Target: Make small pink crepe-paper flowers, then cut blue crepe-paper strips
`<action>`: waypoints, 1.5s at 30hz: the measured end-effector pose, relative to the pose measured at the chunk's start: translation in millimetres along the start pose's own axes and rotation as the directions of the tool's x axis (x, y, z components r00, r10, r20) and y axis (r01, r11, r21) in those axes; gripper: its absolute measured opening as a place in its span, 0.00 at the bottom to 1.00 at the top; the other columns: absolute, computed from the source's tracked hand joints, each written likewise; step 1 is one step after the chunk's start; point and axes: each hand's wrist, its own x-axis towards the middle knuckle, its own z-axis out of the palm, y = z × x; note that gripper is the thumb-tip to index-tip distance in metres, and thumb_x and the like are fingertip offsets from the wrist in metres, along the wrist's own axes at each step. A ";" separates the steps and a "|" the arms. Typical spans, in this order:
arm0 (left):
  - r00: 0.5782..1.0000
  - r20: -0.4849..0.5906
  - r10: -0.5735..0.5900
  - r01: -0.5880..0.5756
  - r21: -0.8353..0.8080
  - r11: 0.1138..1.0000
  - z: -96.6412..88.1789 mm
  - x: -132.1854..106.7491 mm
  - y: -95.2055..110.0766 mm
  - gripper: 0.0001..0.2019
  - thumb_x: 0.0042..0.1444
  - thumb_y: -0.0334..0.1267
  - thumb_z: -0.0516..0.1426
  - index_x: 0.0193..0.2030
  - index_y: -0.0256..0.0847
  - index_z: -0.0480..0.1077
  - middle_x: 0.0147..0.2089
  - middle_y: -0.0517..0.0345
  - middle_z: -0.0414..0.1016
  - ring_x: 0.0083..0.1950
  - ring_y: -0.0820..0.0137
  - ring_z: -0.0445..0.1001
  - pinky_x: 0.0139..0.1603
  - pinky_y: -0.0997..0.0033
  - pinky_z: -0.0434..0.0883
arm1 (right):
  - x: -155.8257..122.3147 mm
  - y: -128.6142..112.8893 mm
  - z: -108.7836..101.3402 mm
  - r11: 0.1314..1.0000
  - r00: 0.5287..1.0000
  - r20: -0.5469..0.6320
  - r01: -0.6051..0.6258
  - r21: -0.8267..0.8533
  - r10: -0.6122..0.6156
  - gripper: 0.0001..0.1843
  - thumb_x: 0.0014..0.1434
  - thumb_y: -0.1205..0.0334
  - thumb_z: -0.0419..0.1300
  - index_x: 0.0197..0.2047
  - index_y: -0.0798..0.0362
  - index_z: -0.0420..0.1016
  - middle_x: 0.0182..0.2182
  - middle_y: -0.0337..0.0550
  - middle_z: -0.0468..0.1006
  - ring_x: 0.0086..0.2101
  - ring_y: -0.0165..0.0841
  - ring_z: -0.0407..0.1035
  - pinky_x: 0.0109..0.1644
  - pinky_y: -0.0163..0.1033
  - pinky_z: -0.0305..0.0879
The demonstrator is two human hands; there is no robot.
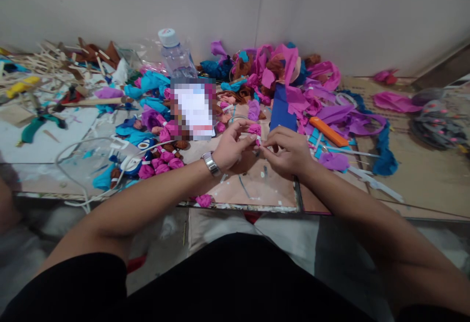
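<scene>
A small pink crepe-paper flower [254,129] is pinched in my left hand [232,147], which wears a metal wristwatch [211,163]. Thumb and index finger of my right hand [288,149] come together at its lower end, by a small white strip. Whether the right fingertips hold that strip or the flower's base is too small to make out. Both hands hover over the brown board of the table [235,185]. A blue box [281,109] lies just behind my right hand, and several crepe-paper flowers [161,163] are heaped left of my left wrist.
A pixelated bright screen [193,109] stands before a water bottle [178,57]. An orange cutter knife [328,131] lies among purple and pink paper strips [341,116] at right. Pliers [40,126], wooden sticks [44,62] and a white cable [73,143] occupy the left.
</scene>
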 end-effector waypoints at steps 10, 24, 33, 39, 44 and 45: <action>1.000 0.020 0.023 -0.024 0.057 0.998 -2.0 0.7 -0.9 0.26 0.54 0.50 0.73 0.54 0.44 0.72 0.49 0.55 0.76 0.43 0.72 0.77 0.37 0.76 0.79 | 1.2 1.0 -3.5 0.999 0.995 0.097 -0.009 0.038 0.006 0.02 0.66 0.59 0.67 0.40 0.46 0.80 0.37 0.45 0.81 0.37 0.38 0.76 0.40 0.44 0.72; 0.985 0.083 0.153 -0.170 0.257 0.951 -4.3 1.2 -2.1 0.23 0.60 0.52 0.69 0.54 0.42 0.72 0.55 0.51 0.77 0.52 0.65 0.79 0.47 0.67 0.81 | -5.1 11.5 16.8 0.715 0.814 0.140 -0.566 0.410 0.563 0.18 0.63 0.48 0.69 0.51 0.48 0.77 0.34 0.37 0.76 0.26 0.30 0.68 0.26 0.35 0.64; 0.983 0.093 0.156 -0.175 0.252 0.952 -3.6 1.1 -3.2 0.24 0.59 0.54 0.69 0.54 0.43 0.72 0.55 0.50 0.77 0.56 0.62 0.78 0.47 0.66 0.81 | -3.1 10.2 19.6 0.649 0.793 0.154 -0.577 0.496 0.589 0.18 0.59 0.49 0.73 0.46 0.50 0.78 0.33 0.38 0.77 0.32 0.34 0.75 0.32 0.37 0.72; 0.983 0.068 0.172 -0.184 0.261 0.948 -2.1 0.4 -0.7 0.23 0.58 0.55 0.70 0.53 0.44 0.73 0.55 0.50 0.76 0.50 0.65 0.78 0.43 0.68 0.81 | -1.3 9.0 18.5 0.608 0.758 0.138 -0.605 0.514 0.637 0.18 0.56 0.47 0.75 0.38 0.49 0.75 0.30 0.37 0.77 0.25 0.29 0.68 0.26 0.35 0.64; 0.986 0.055 0.158 -0.166 0.237 0.957 -1.6 -1.0 -1.7 0.23 0.59 0.52 0.70 0.55 0.44 0.72 0.55 0.50 0.76 0.48 0.67 0.79 0.42 0.69 0.82 | -0.5 6.0 13.2 0.789 0.845 0.035 -0.511 0.340 0.533 0.14 0.60 0.49 0.73 0.36 0.51 0.81 0.32 0.41 0.80 0.31 0.33 0.72 0.33 0.38 0.68; 0.985 0.051 0.162 -0.170 0.238 0.956 -1.4 -1.3 -1.8 0.23 0.60 0.51 0.69 0.55 0.44 0.72 0.55 0.50 0.76 0.48 0.67 0.79 0.41 0.69 0.82 | -0.2 4.5 11.7 0.828 0.864 0.006 -0.485 0.281 0.504 0.13 0.61 0.51 0.73 0.36 0.51 0.82 0.32 0.42 0.79 0.31 0.33 0.71 0.33 0.38 0.67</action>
